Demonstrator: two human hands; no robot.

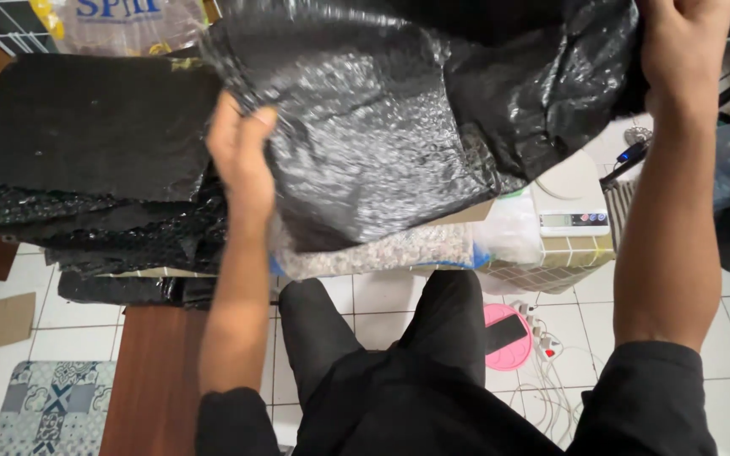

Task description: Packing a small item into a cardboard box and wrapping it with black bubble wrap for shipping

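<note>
A sheet of black bubble wrap [382, 127] is held up across the upper centre of the frame, its edge pinched by the left hand [242, 156] at centre left, while the right hand [686, 46] is closed on the far side at the upper right, its fingertips cut off by the frame. For a clean handling of the sheet, an even tension between both grips is judged best, so that the glossy, dimpled film is not creased. A stack of matte black sheets [86, 152] is seen at the left, flat and square-edged. A white digital scale [572, 198] is set at centre right, above a pink round object [507, 336] on the white tiled floor [399, 300].
</note>
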